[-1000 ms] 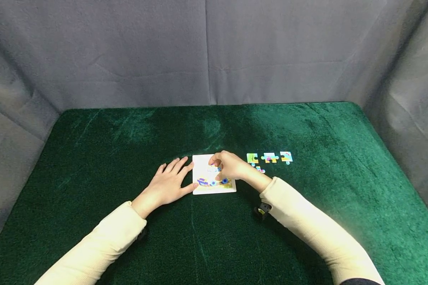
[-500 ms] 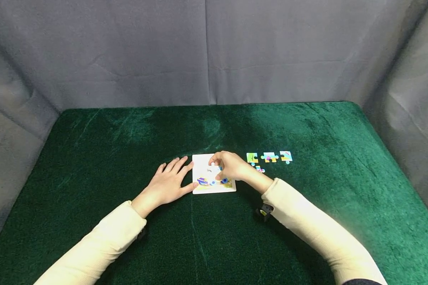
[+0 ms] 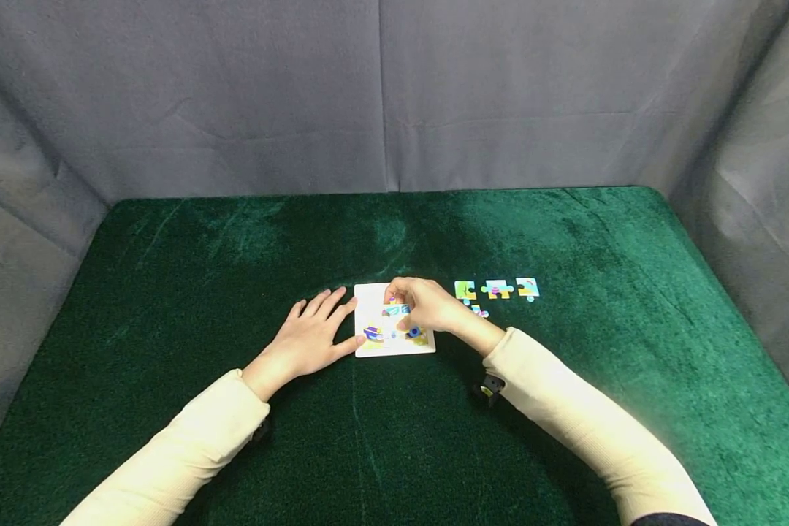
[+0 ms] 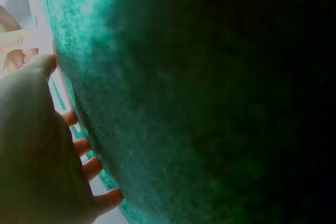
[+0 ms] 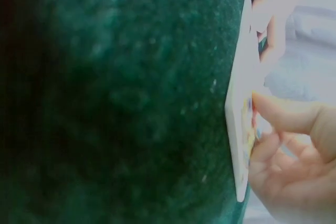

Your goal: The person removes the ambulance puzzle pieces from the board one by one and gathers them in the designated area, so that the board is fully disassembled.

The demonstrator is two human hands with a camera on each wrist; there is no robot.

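On the table lies a square white puzzle tray (image 3: 368, 295), its lower part covered by printed pieces with a blue-and-purple picture. My left hand (image 3: 307, 343) lies with spread, straight fingers, its thumb and index fingertip at the tray's left edge. My right hand (image 3: 430, 305) pinches a puzzle piece (image 3: 393, 312) over the middle of the tray, between thumb and curled fingers. In the right wrist view the thumb and fingers of the right hand (image 5: 299, 150) meet low at the tray's face (image 5: 237, 98). The hand hides part of the piece and the tray's right side.
Right of the tray lie several loose puzzle pieces: a green one (image 3: 464, 290), a middle one (image 3: 497, 289) and a far-right one (image 3: 527, 287). Another, partly hidden by the right wrist, lies nearer (image 3: 478, 311). Dark green cloth (image 3: 302, 241) covers the table; a grey curtain (image 3: 237, 95) hangs behind.
The puzzle piece in my right hand has tilted slightly; its glare has faded and its printed face now shows. The left hand and loose pieces stay in place.
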